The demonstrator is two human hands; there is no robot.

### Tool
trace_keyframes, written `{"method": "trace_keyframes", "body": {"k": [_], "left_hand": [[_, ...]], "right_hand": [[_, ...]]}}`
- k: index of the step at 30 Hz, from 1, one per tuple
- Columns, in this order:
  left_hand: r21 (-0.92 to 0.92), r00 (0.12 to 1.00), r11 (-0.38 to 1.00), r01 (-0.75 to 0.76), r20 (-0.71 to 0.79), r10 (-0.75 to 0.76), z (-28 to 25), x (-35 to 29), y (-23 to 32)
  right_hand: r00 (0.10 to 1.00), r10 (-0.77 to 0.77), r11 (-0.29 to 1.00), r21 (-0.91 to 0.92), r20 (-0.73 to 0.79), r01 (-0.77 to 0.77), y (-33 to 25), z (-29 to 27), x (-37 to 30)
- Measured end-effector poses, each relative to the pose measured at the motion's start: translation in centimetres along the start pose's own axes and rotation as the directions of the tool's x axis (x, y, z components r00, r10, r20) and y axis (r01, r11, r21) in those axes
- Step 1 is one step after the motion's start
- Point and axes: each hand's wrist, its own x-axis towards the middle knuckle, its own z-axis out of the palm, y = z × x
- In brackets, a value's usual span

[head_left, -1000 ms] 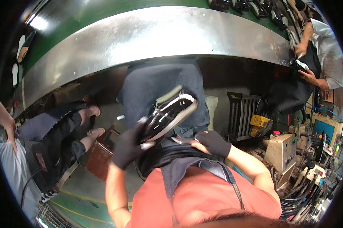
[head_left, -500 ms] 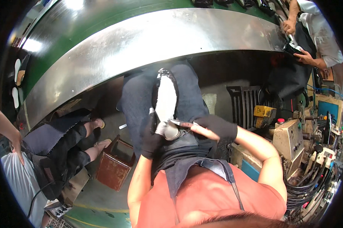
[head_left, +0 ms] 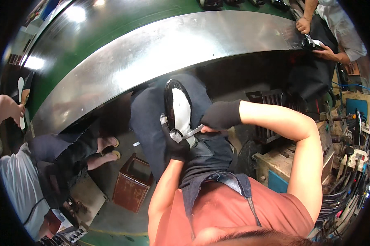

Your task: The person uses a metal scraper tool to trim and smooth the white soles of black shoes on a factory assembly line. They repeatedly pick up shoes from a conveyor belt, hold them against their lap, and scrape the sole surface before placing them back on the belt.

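Note:
A glossy black shoe, its white underside up, lies across my lap with the toe pointing away from me. My left hand, in a dark fingerless glove with grey wrapping on the fingertips, is closed round the heel end and the shoe's left side. In my dark-gloved right hand is a knife, gripped by its handle, which the fingers mostly hide. Its blade points left across the heel part of the underside, the tip close to my left thumb.
Beyond my knees runs a metal-edged bench with a green belt and black shoes. A co-worker's hands hold a black shoe at far right. Another person sits left, near a brown stool. Machinery stands right.
My right hand has moved forward and left with its elbow raised, and the knife is angled differently. My left hand has shifted slightly right. The left person's hand has come up near the belt.

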Motion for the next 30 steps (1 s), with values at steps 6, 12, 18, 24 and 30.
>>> {"method": "trace_keyframes", "body": {"k": [6, 12, 18, 24, 30], "left_hand": [[0.064, 0.977, 0.976, 0.208, 0.042, -0.211, -1.9, 0.8, -1.8], [0.018, 0.877, 0.971, 0.238, 0.425, -0.222, -6.2, 3.5, -1.1], [-0.480, 0.510, 0.270, 0.834, 0.486, -0.710, -2.0, 5.5, 7.9], [-0.343, 0.516, 0.388, 0.855, 0.493, -0.701, -1.5, 5.0, 6.7], [0.091, 0.990, 0.989, 0.117, 0.067, -0.124, -1.1, 4.1, -1.2]], "right_hand": [[0.977, -0.037, 0.836, -0.542, -0.208, -0.084, -8.8, 3.3, 1.1], [0.870, -0.204, 0.970, 0.026, -0.449, 0.241, -2.4, 3.9, 1.1], [0.919, 0.198, 0.865, 0.501, -0.340, -0.001, -1.3, 4.0, -2.5], [0.831, 0.232, 0.964, 0.236, -0.506, -0.125, -3.6, 2.6, -2.9], [0.765, 0.085, 0.990, 0.138, -0.638, 0.005, 2.2, 6.5, 1.5]]}}
